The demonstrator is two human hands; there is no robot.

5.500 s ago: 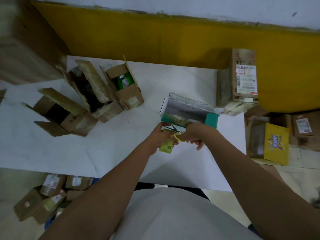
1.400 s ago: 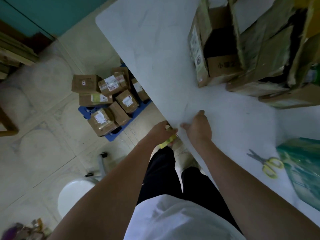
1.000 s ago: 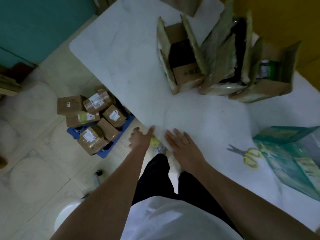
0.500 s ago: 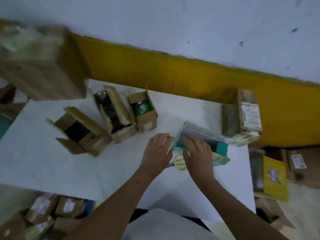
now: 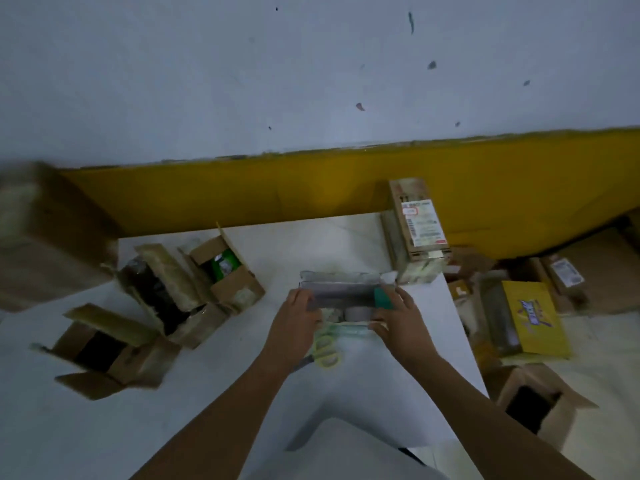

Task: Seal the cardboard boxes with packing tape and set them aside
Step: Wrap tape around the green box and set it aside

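Head view recorded the left hand (image 5: pixel 298 318) and right hand (image 5: pixel 403 318) gripping opposite ends of the open grey-and-teal cardboard box (image 5: pixel 341 295) on the white counter (image 5: pixel 242 393). Recommendation: close it squarely before taping.

My left hand (image 5: pixel 298 327) grips the open box (image 5: pixel 346 296) and covers its left end; my right hand (image 5: pixel 401 323) hides the near right corner. Grey round thing (image 5: pixel 356 312) inside, can't tell what. Scissors (image 5: pixel 325 353): blades mostly under my left wrist. Big brown box (image 5: pixel 41 237) at left is blurred and cut by the frame edge. Label (image 5: pixel 424 226) on the upright box (image 5: pixel 415 268): print too small to read. Floor box (image 5: pixel 554 420): inside just dark.
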